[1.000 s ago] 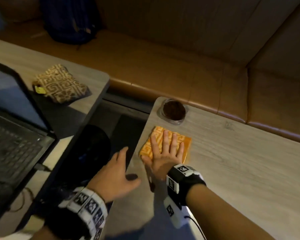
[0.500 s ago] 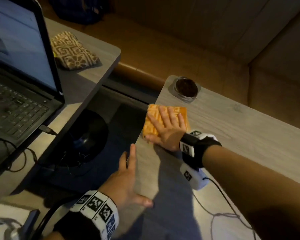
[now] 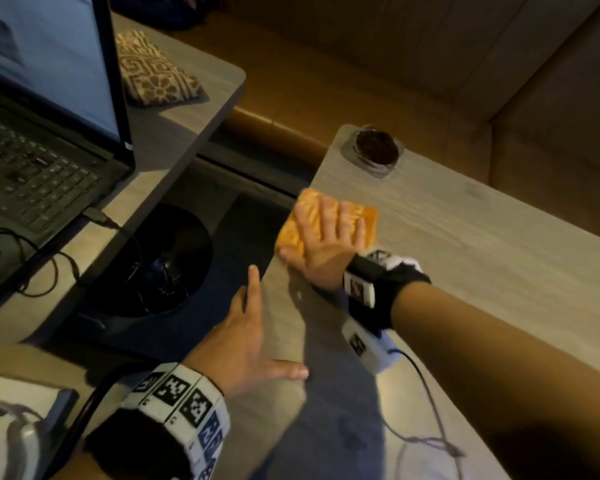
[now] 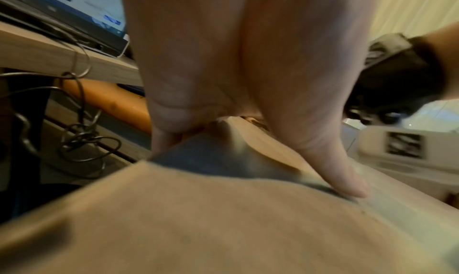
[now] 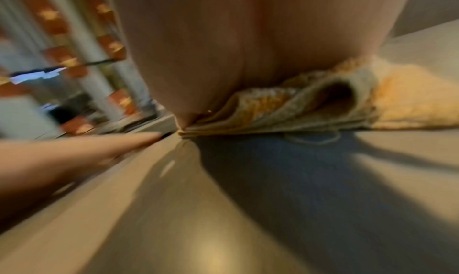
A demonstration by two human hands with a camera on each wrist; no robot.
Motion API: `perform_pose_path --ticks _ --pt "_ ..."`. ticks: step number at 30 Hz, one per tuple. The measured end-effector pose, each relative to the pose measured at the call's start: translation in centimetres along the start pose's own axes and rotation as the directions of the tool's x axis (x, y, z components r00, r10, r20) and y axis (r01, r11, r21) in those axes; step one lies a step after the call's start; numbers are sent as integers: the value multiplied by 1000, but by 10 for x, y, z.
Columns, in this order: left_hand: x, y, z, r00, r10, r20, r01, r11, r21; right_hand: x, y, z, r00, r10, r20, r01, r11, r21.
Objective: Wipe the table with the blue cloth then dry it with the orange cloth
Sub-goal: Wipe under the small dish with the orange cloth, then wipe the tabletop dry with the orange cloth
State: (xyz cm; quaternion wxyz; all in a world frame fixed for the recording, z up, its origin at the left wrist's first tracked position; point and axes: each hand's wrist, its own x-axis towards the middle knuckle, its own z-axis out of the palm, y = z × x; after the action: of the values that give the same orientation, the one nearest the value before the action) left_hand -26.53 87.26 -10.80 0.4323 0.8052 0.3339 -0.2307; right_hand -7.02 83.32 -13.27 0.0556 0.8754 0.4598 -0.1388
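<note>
A folded orange patterned cloth (image 3: 291, 233) lies at the left edge of the grey wood-grain table (image 3: 482, 278), its corner just over the edge. My right hand (image 3: 323, 240) presses flat on it with straight, spread fingers. In the right wrist view the palm (image 5: 236, 52) bears on the cloth's folded layers (image 5: 410, 101). My left hand (image 3: 246, 337) rests on the same table edge nearer to me, with straight fingers, its thumb (image 4: 342, 176) on the tabletop (image 4: 223, 229), and it holds nothing. I see no plainly blue cloth.
A glass dish with dark contents (image 3: 374, 150) stands at the table's far left corner. On the neighbouring table to the left are an open laptop (image 3: 42, 133) and a brown-and-white patterned folded cloth (image 3: 153, 74). Cables and a black round base (image 3: 167, 261) fill the gap between tables. A brown bench runs behind.
My right hand has slid the orange cloth left to the table's edge and turned its fingers leftward. My left hand has drawn back along the edge, thumb on the top.
</note>
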Motion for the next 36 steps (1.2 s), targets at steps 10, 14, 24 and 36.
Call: perform_pose_path --ticks 10,14,24,36 --pt "-16 -12 11 995 -91 46 96 987 -130 -49 -19 14 993 -114 -14 114 993 -28" --pt "-22 -9 14 993 -115 -5 114 989 -98 -44 17 0 981 -171 96 180 979 -96" --pt "-70 -34 42 998 -54 26 48 982 184 -80 7 12 987 -154 46 157 986 -62" --pt "-71 -45 54 999 -4 -53 13 987 159 -82 -36 21 998 2 67 -4 1000 29"
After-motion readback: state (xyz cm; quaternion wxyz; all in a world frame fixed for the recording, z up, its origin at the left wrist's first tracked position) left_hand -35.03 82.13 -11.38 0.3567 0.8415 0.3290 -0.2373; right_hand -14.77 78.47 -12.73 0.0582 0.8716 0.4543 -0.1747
